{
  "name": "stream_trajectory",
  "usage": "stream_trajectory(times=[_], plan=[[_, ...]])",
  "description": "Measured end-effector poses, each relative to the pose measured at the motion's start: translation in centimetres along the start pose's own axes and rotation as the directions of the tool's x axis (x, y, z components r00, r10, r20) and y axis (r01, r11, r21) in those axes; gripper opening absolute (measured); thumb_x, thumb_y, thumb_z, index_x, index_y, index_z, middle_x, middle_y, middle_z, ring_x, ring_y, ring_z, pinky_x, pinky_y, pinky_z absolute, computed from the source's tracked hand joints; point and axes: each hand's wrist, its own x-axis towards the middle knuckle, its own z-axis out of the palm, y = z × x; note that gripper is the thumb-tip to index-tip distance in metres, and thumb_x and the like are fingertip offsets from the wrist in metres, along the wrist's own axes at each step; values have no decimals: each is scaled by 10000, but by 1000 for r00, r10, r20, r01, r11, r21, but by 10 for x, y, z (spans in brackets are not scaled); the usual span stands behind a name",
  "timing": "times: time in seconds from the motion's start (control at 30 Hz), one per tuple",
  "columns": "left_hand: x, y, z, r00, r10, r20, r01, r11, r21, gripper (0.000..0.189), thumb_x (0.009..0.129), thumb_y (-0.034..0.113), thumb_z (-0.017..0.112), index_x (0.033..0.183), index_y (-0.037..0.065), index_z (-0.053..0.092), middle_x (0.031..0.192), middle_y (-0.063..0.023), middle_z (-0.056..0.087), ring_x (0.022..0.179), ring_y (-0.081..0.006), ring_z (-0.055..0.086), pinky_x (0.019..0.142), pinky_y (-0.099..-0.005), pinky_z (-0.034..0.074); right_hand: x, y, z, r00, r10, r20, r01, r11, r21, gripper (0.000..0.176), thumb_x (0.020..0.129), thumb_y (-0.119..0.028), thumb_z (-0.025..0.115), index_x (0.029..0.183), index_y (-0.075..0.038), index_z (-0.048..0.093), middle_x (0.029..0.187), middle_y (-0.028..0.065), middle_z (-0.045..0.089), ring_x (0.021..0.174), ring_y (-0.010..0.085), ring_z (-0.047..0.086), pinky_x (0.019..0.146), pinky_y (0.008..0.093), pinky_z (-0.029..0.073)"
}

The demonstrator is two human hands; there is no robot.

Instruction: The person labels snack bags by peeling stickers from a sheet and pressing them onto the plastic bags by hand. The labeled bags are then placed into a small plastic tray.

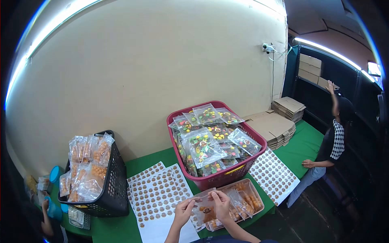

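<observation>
We are seeing a black basket (116, 178) on the left, a red basket (222, 178) on the right, green tablecloth (113, 230), brown-dotted white sheets (158, 196), a clear packet (204, 207).

both hands (202, 207) pinch a clear snack bag (205, 208) over sticker sheets (158, 193) beside a red basket (222, 176).

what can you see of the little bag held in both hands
The small clear bag is thin, glossy, see-through plastic. Orange-brown snack pieces sit in its lower part, and a round brown sticker shows on its front. It is held roughly upright, with the left hand pinching its upper left edge and the right hand pinching its top right. It hangs over the near end of a tan tray of similar bags, just in front of the red basket.
</observation>
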Motion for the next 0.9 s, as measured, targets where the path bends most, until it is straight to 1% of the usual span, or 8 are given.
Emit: stream_trajectory(times=[0.13,0.27,0.43,0.5,0.63,0.67,0.77,0.9], plan=[[4,-19,-7,996,-45,-75,42,998,-47,257,868,98,478,1095,10,560,1064,-94,583,960,-158,548,790,-277,461,-1,7,7,999,41,-22,-42,998,-39,142,862,-84,515,910,20,598,819,47,607,733,89,554,693,210,434],[0,-26,-2,961,78,-265,-64,996,62,378,822,99,564,1184,26,483,1136,-84,512,1068,-169,483,827,-297,448,-3,9,5,988,-26,-151,19,999,-47,149,854,-63,517,942,31,592,891,61,601,810,102,554,744,229,441],[-17,-19,16,991,102,-92,-94,992,82,450,779,76,617,1198,26,464,1142,-87,488,1066,-180,474,852,-299,436,-26,17,9,986,-19,164,30,998,-62,249,837,-45,514,1075,21,543,1105,98,517,1005,148,492,828,250,413],[-17,-18,19,980,141,-144,-132,989,67,417,776,75,625,1165,6,490,1125,-96,500,1035,-171,495,829,-282,439,-39,10,17,978,-37,207,44,999,-32,293,828,-39,514,1118,6,523,1118,104,510,1049,160,470,839,256,410],[-20,-12,18,978,41,-203,-47,999,-26,255,844,88,551,1076,-18,531,1015,-97,574,958,-156,540,844,-278,426,-40,3,6,925,-215,312,323,878,-353,348,795,-37,541,1138,-6,487,1159,107,477,1070,205,458,896,302,372],[-22,-3,20,975,24,-221,-30,999,-20,224,851,93,543,1046,-19,550,975,-93,592,925,-149,553,833,-274,428,-43,-7,9,982,-155,109,185,905,-382,391,752,-52,605,1119,4,483,1116,126,491,1051,223,468,910,322,358],[-24,-7,15,993,25,-119,-17,997,71,159,862,99,529,935,-20,604,869,-84,632,837,-125,578,770,-247,438,-36,-1,-3,991,-131,6,128,952,-276,439,711,-80,669,1100,4,484,1086,121,498,1042,196,466,881,305,376],[-15,-10,0,998,-20,57,13,992,128,122,841,78,550,877,-16,618,806,-62,638,746,-104,581,682,-224,445,-52,-14,-19,922,340,186,-350,936,26,160,776,-85,637,894,7,580,878,32,571,831,90,542,723,211,436]])
